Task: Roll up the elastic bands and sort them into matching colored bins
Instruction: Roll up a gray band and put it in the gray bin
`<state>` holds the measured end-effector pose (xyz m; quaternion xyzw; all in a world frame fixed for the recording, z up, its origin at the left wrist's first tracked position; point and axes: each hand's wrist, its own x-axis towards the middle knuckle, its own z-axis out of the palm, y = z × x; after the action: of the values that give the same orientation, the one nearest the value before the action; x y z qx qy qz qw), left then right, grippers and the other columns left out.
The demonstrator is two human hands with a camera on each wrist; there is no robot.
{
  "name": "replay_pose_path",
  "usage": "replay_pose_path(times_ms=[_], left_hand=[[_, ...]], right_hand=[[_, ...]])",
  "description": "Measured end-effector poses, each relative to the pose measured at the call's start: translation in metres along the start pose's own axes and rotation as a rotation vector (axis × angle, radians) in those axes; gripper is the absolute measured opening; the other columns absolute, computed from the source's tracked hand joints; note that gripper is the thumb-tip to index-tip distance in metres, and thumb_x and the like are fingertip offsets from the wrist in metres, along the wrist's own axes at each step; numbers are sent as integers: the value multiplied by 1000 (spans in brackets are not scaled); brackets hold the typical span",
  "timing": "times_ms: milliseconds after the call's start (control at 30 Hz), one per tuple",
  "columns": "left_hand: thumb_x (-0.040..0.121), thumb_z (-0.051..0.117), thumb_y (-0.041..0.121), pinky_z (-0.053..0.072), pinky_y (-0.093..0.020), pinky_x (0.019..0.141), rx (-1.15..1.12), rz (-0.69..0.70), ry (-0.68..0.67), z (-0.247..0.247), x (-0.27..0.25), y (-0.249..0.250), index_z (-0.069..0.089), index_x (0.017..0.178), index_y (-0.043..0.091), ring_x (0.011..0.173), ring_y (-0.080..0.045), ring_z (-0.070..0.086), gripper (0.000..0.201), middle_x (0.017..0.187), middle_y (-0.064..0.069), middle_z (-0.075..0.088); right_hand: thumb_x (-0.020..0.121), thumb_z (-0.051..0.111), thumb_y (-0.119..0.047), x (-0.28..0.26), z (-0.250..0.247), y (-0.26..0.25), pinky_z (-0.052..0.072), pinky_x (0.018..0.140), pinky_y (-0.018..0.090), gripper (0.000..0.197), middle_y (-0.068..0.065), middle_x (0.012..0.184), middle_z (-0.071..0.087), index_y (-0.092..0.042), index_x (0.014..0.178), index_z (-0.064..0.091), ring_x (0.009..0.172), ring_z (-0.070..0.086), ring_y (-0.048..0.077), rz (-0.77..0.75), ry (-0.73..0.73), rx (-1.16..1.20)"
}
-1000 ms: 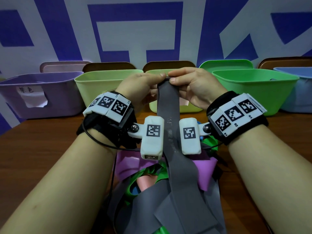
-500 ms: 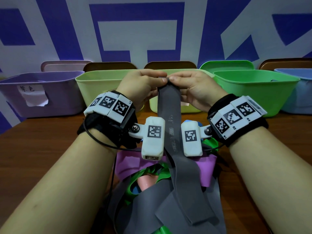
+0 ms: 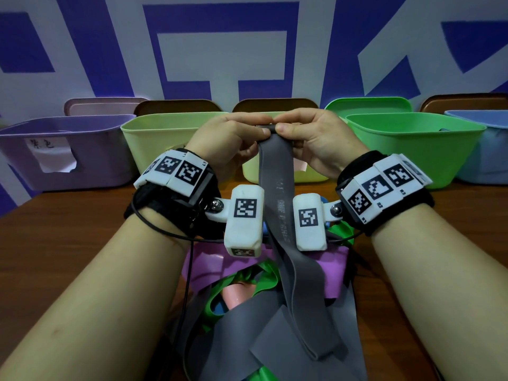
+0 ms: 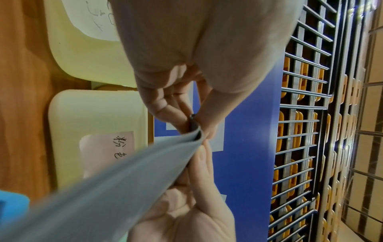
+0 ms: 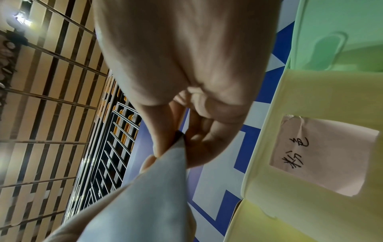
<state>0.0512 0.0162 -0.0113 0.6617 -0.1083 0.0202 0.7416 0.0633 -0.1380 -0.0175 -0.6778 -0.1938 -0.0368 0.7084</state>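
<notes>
A long grey elastic band (image 3: 277, 204) hangs from both hands, raised above the table in front of the bins. Its top end is curled into a small tight roll. My left hand (image 3: 233, 138) pinches the roll's left end and my right hand (image 3: 310, 133) pinches its right end, thumbs toward me. In the left wrist view the grey band (image 4: 124, 176) runs from the pinching fingers (image 4: 186, 124) toward the camera. In the right wrist view the band (image 5: 149, 188) sits pinched between thumb and fingers (image 5: 165, 140). The band's tail trails into a pile of bands (image 3: 264, 312).
Bins stand in a row at the table's far edge: purple (image 3: 68, 152), pale yellow-green (image 3: 165, 138), a second pale one (image 3: 275, 177) behind the hands, green (image 3: 412, 144), light blue (image 3: 483, 149). The pile holds purple, green, pink and grey bands. A black cable (image 3: 187, 284) hangs from the left wrist.
The flat top end of the grey band has been turned over into a small roll between the fingertips. Both hands stay at about the same place.
</notes>
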Motion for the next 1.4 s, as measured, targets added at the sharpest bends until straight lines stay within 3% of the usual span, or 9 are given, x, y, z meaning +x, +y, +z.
replay_pose_path(times_ms=[167, 267, 400, 633, 867, 967, 1033, 1233, 1400], left_hand=[[88, 63, 6, 48, -16, 52, -24, -31, 8, 2, -2, 0, 66, 102, 8, 62, -8, 66, 14, 79, -3, 69], [93, 61, 22, 50, -17, 53, 43, -58, -20, 3, -3, -1, 67, 89, 10, 53, -7, 63, 14, 60, 2, 66], [93, 59, 11, 47, -14, 50, 55, -42, 2, 3, -2, 0, 66, 91, 6, 48, -5, 61, 9, 58, 2, 65], [91, 58, 4, 49, -14, 55, 69, -26, 45, 0, -1, -2, 64, 116, 3, 62, -6, 68, 25, 88, -6, 69], [90, 59, 2, 50, -15, 57, 91, 1, 6, 1, 0, -3, 65, 102, 14, 67, -9, 64, 19, 86, -3, 68], [92, 62, 23, 49, -17, 54, 114, -64, -45, 2, -1, -2, 67, 96, 18, 63, -9, 63, 9, 78, 1, 67], [92, 60, 34, 49, -18, 56, 124, -82, -34, 2, 0, -4, 66, 89, 15, 60, -10, 56, 21, 72, 0, 61], [93, 59, 15, 49, -15, 52, 94, -24, -6, 2, -1, -2, 64, 90, 8, 51, -5, 62, 9, 63, 1, 67], [91, 61, 6, 50, -15, 56, 68, -12, 12, 0, 1, -4, 67, 104, 7, 60, -7, 65, 14, 76, -1, 71]], right_hand=[[89, 56, 6, 3, -2, 2, 53, 63, 20, 18, 6, 85, 65, -9, 86, 64, 75, 64, 12, -6, 5, 37], [87, 57, 8, 7, -5, 3, 54, 65, 20, 21, 5, 82, 66, -10, 82, 65, 75, 66, 12, -14, 32, 50], [85, 57, 13, 7, -5, 4, 55, 66, 20, 25, -1, 70, 69, -9, 80, 65, 72, 67, 10, 2, 23, 37], [92, 57, -5, 4, -6, 3, 56, 79, 29, 16, 4, 93, 69, -14, 101, 65, 89, 67, 19, 49, -35, 108], [94, 56, -12, 3, -4, 2, 52, 59, 19, 12, 2, 79, 65, -12, 88, 66, 67, 62, 10, 43, -27, -62], [92, 58, -5, 4, -4, 1, 51, 61, 19, 12, 2, 80, 63, -11, 84, 64, 69, 62, 8, 11, -3, -58], [90, 60, -2, 5, -4, 2, 52, 65, 20, 12, 4, 83, 63, -12, 83, 64, 75, 62, 11, -1, 1, -51], [88, 59, 2, 3, -4, 2, 54, 66, 19, 13, 3, 81, 66, -11, 88, 62, 76, 64, 12, 9, -15, 11], [96, 53, -33, 1, -6, 3, 56, 72, 27, 23, 5, 94, 70, -16, 105, 66, 84, 68, 16, 131, -126, -55]])
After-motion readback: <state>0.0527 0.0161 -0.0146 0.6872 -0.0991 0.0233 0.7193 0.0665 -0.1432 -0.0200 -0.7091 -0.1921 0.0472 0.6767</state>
